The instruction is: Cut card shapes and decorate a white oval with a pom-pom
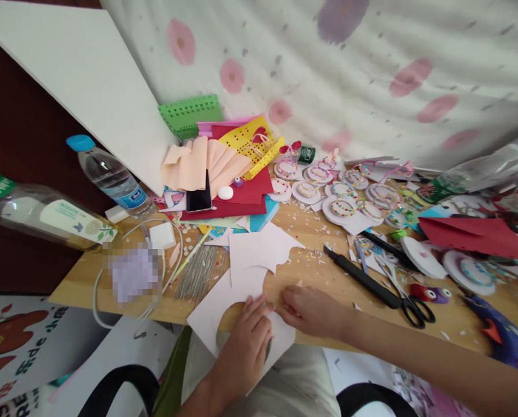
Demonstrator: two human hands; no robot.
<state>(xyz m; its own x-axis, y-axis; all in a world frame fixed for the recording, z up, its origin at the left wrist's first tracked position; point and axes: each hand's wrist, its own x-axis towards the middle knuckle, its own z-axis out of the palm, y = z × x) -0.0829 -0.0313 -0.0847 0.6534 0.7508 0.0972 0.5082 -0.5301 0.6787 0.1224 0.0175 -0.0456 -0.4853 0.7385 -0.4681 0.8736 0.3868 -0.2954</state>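
A white sheet of paper with round cut-outs lies at the table's front edge and partly hangs over it. My left hand rests on this sheet beside its round hole, with fingers stretched out and close together. Just to the right, my right hand is closed, its fingers curled in at the sheet's right edge. Whether those fingertips pinch anything is hidden. Behind the hands, more cut white paper overlaps the sheet. A black-handled utility knife and scissors lie to the right of my right hand.
Two plastic bottles, a blue-capped bottle and a larger bottle, stand at left. A white cable loops near thin metal sticks. A phone lies by coloured sheets. Beaded bracelets on white discs fill the back right.
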